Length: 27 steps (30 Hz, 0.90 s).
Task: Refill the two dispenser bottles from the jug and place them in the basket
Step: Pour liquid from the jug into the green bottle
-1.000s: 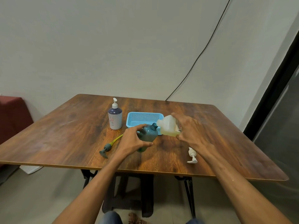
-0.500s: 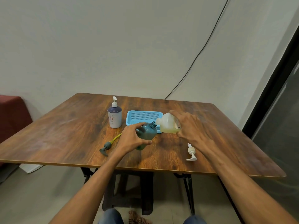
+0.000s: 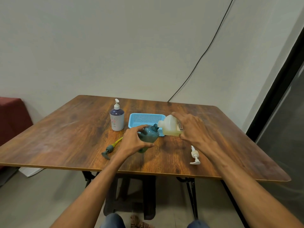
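Wooden table (image 3: 65, 137) by pale wall (image 3: 115, 46): left hand (image 3: 131, 143) grips teal bottle (image 3: 150, 133), right hand (image 3: 193, 129) grips jug (image 3: 169, 127).

The left hand (image 3: 131, 142) grips a teal bottle (image 3: 148, 136), tilted with its open neck toward the jug (image 3: 171, 127), which the right hand (image 3: 192, 129) holds tipped on its side, spout at the neck. Behind them on the wooden table (image 3: 65, 132) sit a blue basket (image 3: 144, 119) and an upright pump bottle (image 3: 117, 117); two loose pump heads lie near the front.

Both bare forearms reach forward, converging. Left hand (image 3: 131, 142) curled round teal dispenser bottle (image 3: 150, 133) from the side; right hand (image 3: 192, 129) palm-down, fingers wrapped over jug (image 3: 170, 126).
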Motion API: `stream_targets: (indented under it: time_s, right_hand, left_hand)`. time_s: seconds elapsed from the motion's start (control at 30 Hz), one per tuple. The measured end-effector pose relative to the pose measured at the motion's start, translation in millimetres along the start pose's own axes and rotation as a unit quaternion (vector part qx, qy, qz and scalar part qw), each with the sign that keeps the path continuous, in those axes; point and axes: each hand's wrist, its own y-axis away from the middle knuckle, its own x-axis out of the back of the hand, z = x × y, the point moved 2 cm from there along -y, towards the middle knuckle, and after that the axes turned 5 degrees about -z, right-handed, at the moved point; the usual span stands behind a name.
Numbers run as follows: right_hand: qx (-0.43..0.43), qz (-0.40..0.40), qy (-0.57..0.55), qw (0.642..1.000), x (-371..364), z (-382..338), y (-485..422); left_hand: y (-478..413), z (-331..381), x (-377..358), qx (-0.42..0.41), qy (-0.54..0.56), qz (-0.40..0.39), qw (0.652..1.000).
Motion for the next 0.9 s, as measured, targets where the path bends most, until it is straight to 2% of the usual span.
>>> stream_targets:
  time_s: [0.9]
  right_hand:
    - [-0.008,-0.015,-0.004,1.000,0.7,-2.7,2.4]
  left_hand:
    - [1.9,-3.2,-3.1,0.004,-0.020,0.021,1.000]
